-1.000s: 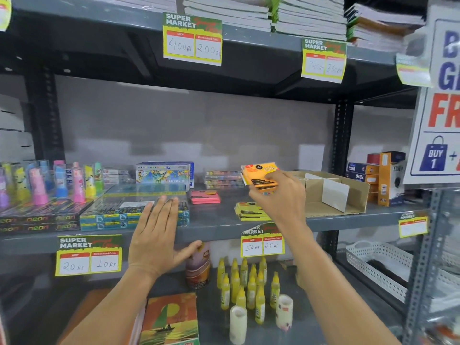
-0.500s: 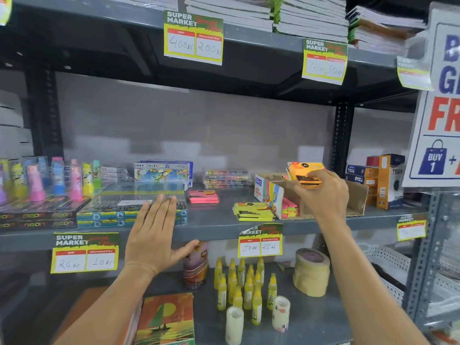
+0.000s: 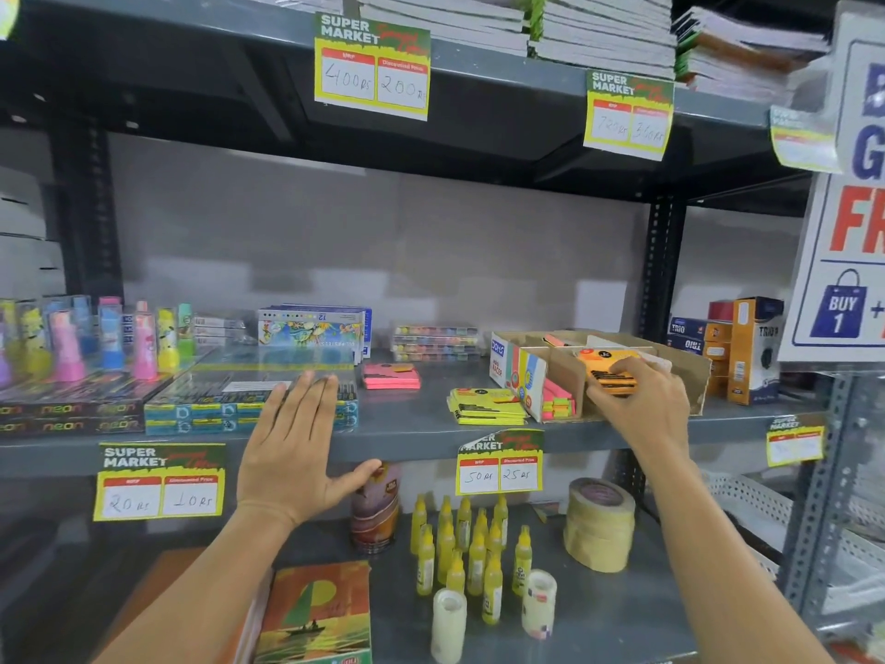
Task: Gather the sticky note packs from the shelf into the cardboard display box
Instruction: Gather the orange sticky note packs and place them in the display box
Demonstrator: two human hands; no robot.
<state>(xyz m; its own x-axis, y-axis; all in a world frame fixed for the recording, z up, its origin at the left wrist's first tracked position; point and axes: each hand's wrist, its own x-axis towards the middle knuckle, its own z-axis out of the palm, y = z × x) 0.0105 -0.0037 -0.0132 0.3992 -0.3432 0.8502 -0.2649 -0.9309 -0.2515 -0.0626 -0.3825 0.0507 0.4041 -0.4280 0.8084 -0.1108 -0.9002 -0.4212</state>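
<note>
My right hand (image 3: 641, 404) grips an orange sticky note pack (image 3: 604, 371) and holds it low inside the cardboard display box (image 3: 689, 371) on the middle shelf, right of centre. Pink and green packs (image 3: 558, 400) stand in the box's near compartment. A yellow stack of sticky note packs (image 3: 483, 405) lies on the shelf just left of the box, and a pink stack (image 3: 390, 376) lies further left. My left hand (image 3: 299, 438) is open with fingers spread, resting flat at the shelf's front edge against boxed pen sets.
Boxed pen sets (image 3: 249, 400) and colourful bottles (image 3: 110, 342) fill the shelf's left side. Orange and blue cartons (image 3: 732, 347) stand right of the display box. Below are glue bottles (image 3: 464, 543), tape rolls (image 3: 598, 524) and a notebook (image 3: 316, 611). A sign (image 3: 847, 222) hangs at right.
My right hand carried the orange pack rightward from above the yellow stack and lowered it into the display box. My left hand stayed in place on the shelf edge.
</note>
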